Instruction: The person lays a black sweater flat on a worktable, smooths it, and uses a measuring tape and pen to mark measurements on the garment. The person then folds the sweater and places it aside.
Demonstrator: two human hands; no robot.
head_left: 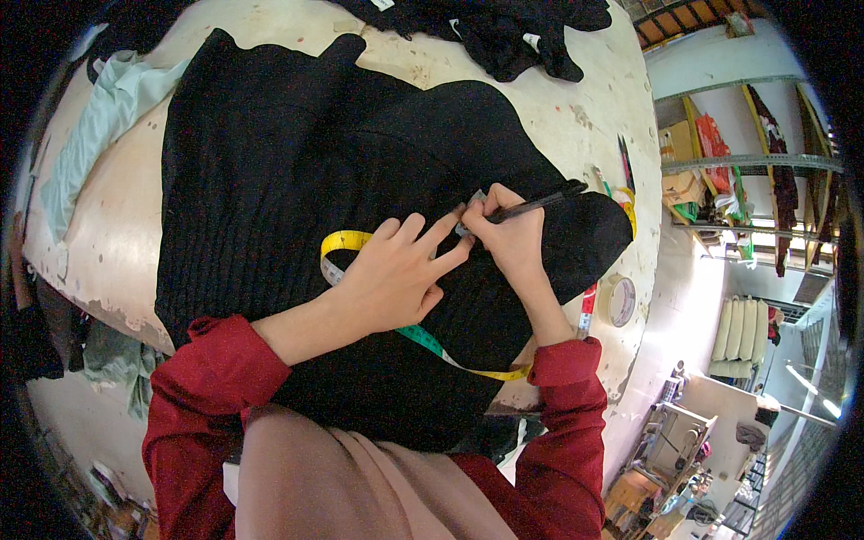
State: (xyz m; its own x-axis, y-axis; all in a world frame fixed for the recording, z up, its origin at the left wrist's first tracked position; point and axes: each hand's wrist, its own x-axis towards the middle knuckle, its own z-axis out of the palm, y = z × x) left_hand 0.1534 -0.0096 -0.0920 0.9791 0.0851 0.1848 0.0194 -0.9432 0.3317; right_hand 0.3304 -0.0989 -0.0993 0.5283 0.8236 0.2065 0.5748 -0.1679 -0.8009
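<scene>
A black ribbed knit garment (270, 171) lies spread over the table in front of me. My left hand (389, 281) rests on it palm down, fingers stretched apart, with the fingertips at a small pale piece (463, 228) that looks like tape or a label. In my right hand (511, 241) is a black pen (540, 202), its tip end down at that same piece and hidden by the fingers. A multicoloured tape measure (346, 241) loops out from under my left hand, then runs across the garment toward my right sleeve.
On the table's right side lie a roll of tape (621, 301) and a dark pen-like tool (625, 164). Pale green cloth (108, 135) hangs at the left edge. More black garments (513, 40) lie at the far side. Shelves (756, 165) stand beyond on the right.
</scene>
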